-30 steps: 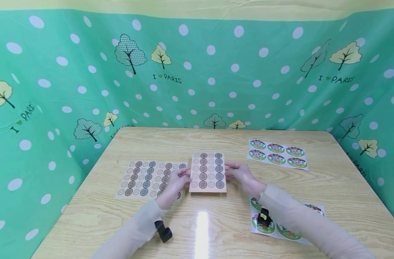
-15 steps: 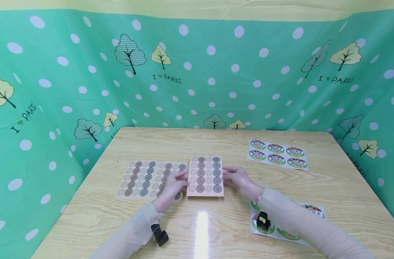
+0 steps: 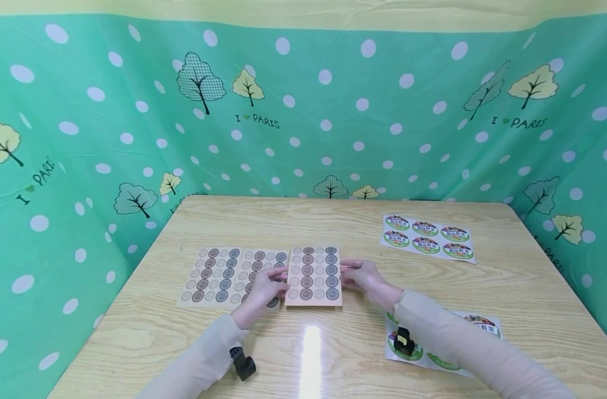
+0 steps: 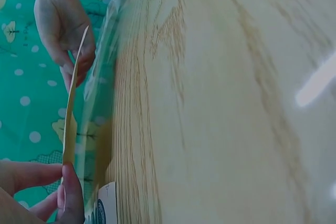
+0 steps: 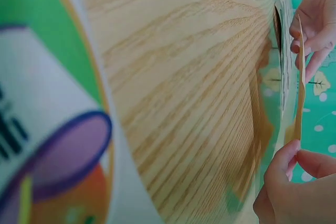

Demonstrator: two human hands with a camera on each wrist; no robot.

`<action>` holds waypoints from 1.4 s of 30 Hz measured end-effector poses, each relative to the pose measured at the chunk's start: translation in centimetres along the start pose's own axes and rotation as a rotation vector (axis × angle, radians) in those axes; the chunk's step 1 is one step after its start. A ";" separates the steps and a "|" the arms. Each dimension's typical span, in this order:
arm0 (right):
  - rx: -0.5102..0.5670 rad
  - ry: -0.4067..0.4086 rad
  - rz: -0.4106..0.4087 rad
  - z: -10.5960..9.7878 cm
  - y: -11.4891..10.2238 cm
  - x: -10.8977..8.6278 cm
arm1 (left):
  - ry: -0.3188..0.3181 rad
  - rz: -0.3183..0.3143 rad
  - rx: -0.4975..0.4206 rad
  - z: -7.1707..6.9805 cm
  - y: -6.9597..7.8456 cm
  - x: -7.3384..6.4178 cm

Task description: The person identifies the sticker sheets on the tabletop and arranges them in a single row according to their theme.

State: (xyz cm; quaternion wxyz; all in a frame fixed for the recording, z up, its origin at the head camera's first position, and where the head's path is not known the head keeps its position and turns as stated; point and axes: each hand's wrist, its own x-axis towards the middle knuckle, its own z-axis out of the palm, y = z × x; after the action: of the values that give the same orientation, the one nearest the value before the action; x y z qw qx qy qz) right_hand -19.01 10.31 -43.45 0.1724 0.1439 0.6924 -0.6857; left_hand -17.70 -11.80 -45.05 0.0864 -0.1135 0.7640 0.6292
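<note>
Between my two hands is a kraft-coloured sheet of round stickers (image 3: pixel 314 277), printed in columns of pale and dark circles. My left hand (image 3: pixel 263 291) pinches its left edge between thumb and fingers, as the left wrist view also shows at the sheet's near end (image 4: pixel 68 135). The opposite edge is pinched by my right hand (image 3: pixel 370 280). Seen nearly edge-on in the right wrist view, the held sheet (image 5: pixel 301 98) is slightly bowed and stands above the tabletop. Just to its left lie two matching sticker sheets, the nearer one (image 3: pixel 248 271) partly covered by my left hand.
The other kraft sticker sheet (image 3: pixel 210 277) lies farthest left on the wooden table (image 3: pixel 223 354). A white sheet of colourful oval stickers (image 3: pixel 428 238) lies at the back right. Another such sheet (image 3: pixel 445 360) lies under my right forearm. A green dotted curtain (image 3: pixel 303 111) encloses the table.
Both hands have brought the held sticker sheet a little toward me and to the left, lower over the table. The grip at both edges is kept, and the other sheets have stayed put.
</note>
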 end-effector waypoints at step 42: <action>-0.192 -0.046 0.019 0.9 0.9 0.1 | -0.086 0.066 0.230 -0.5 -0.5 0.0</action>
State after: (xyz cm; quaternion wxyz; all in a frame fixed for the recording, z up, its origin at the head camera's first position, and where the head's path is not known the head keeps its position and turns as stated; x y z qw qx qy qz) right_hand -18.63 9.42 -44.28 0.2078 0.1173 0.7494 -0.6176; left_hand -17.56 -12.37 -45.45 0.1111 -0.0506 0.8300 0.5442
